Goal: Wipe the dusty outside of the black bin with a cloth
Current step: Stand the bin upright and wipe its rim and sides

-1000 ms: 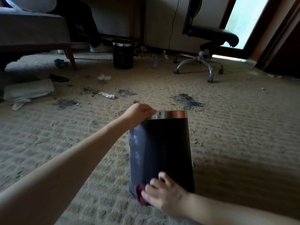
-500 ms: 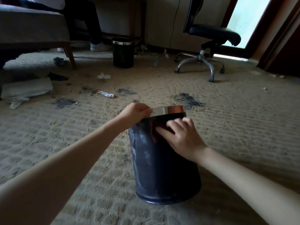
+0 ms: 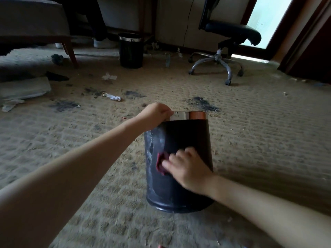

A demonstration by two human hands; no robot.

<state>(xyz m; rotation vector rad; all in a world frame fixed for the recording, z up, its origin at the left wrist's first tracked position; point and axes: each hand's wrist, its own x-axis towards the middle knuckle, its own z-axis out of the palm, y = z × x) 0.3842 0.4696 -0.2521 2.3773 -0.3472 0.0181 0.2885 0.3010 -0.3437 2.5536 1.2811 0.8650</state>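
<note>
My bin (image 3: 186, 140) stands on the carpet (image 3: 259, 133) just below the middle of my view, tipped a little so its top leans away from me and its base edge shows nearest me. A shiny metal rim (image 3: 188, 115) rings the top.

My left hand (image 3: 155, 113) is at 12 o'clock from the bin's middle, on the left part of the rim, its grip clamped on the rim's edge with the fingers curled over it. My right hand (image 3: 188, 169) lies against the bin's near side, about halfway down, fingers spread and flat, its grip pressing a dark red cloth (image 3: 161, 163) to the wall. The cloth pokes out at 9 o'clock from that hand; the hand is blurred, so I cannot tell how the fingers hold it.

The strip of wall at 9 o'clock from the cloth is grey and streaked with pale dust. The wall at 12 to 3 o'clock from my right hand looks plain black.

Farther off at 12 o'clock, well apart from mine, a second bin (image 3: 131, 52) stands upright. An office chair (image 3: 227, 43) is at 1 o'clock, by a bright doorway (image 3: 265, 20). A bed (image 3: 32, 22) is at 10 o'clock, with someone's white shoe (image 3: 103, 42) between it and the second bin. Crumpled paper (image 3: 112, 96) and dark smudges (image 3: 204, 103) lie scattered on the carpet between my bin and the far wall.
</note>
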